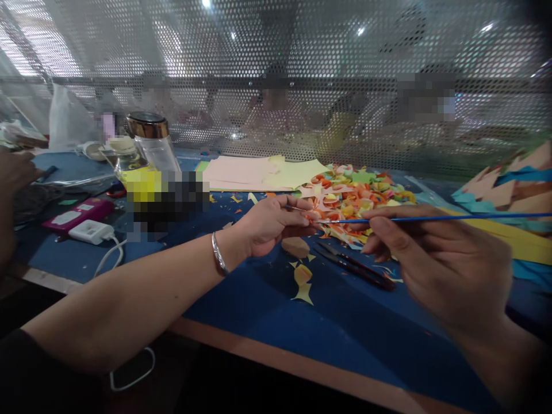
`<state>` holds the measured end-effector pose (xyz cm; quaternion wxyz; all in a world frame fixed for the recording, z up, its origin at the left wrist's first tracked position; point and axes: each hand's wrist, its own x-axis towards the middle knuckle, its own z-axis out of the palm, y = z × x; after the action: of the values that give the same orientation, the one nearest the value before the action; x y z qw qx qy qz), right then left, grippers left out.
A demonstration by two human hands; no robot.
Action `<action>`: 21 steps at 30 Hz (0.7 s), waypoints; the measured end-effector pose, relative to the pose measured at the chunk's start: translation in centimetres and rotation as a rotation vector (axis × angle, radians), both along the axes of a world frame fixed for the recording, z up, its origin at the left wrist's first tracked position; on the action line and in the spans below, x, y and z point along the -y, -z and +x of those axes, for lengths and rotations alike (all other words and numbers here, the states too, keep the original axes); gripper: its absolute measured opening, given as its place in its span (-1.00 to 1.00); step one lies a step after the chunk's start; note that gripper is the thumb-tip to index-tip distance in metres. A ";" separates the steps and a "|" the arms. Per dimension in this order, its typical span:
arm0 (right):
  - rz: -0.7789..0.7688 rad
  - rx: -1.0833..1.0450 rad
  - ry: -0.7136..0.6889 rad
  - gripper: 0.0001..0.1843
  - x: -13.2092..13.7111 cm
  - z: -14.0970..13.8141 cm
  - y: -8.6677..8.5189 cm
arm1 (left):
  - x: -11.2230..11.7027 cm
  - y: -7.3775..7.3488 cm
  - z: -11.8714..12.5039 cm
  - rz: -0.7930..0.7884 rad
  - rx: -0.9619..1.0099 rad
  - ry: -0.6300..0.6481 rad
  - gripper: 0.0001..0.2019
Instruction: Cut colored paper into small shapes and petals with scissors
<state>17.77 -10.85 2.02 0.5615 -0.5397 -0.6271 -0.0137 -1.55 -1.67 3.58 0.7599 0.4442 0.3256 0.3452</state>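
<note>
My left hand (271, 223) reaches across the blue table (267, 322) with a silver bangle on its wrist. Its fingers pinch a small orange paper piece (311, 217) at the edge of a heap of coloured paper curls (362, 192). My right hand (425, 264) grips a thin blue stick (431, 218) that lies almost level. The stick's tip meets the orange piece at my left fingertips. Dark scissors (353, 265) lie on the table under my right hand. Yellow and orange paper scraps (302, 279) lie just below my left hand.
Pale pink and yellow sheets (263, 172) lie at the back by a perforated metal screen (302, 86). A glass jar with a gold lid (150, 144), a pink device (80, 214) and a white charger (91, 231) sit left. Folded coloured paper (509, 190) is stacked right.
</note>
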 end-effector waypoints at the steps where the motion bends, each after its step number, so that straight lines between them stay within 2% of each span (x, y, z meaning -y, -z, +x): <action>1: 0.009 0.011 -0.005 -0.80 0.0 -0.1 -0.1 | 0.0 0.0 0.0 0.009 -0.003 0.000 -0.76; 13: 0.013 0.024 -0.013 -0.83 0.0 -0.4 -0.1 | 0.0 0.7 -0.2 0.060 0.038 0.036 -0.80; 21: 0.020 0.057 -0.025 -0.82 0.0 -0.3 -0.3 | 0.2 0.5 -0.1 0.068 0.048 0.033 -0.78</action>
<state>17.48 -10.83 2.28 0.5487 -0.5255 -0.6495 -0.0283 -1.68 -1.86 3.09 0.7577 0.4666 0.2880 0.3539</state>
